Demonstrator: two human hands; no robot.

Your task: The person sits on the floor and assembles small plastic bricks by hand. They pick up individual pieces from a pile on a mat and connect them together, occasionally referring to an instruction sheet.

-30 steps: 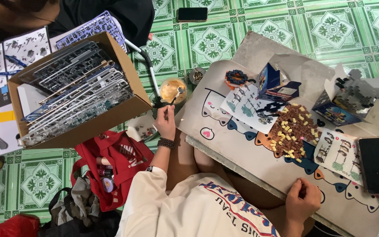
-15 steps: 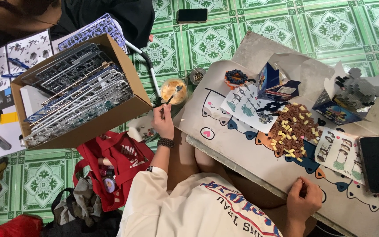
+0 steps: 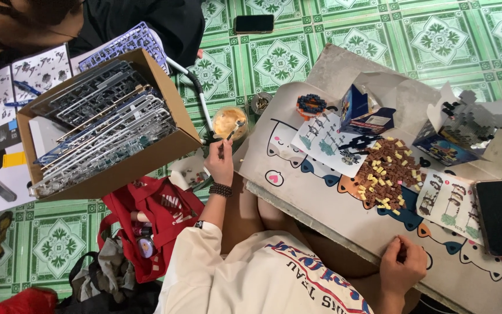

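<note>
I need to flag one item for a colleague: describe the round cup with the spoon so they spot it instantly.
Find the open cardboard box of grey plastic frames. Just past its corner, on the green tiled floor, sits the cup: round, with orange-tan contents. The left hand holds a spoon in it.

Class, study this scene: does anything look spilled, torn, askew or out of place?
Yes. Small brown and yellow bricks lie in a loose heap on the board, spilling over the instruction sheets. The blue box beside them is torn open, its flaps sticking up. A cup of food, spoon held by the left hand, stands on the floor.
</note>
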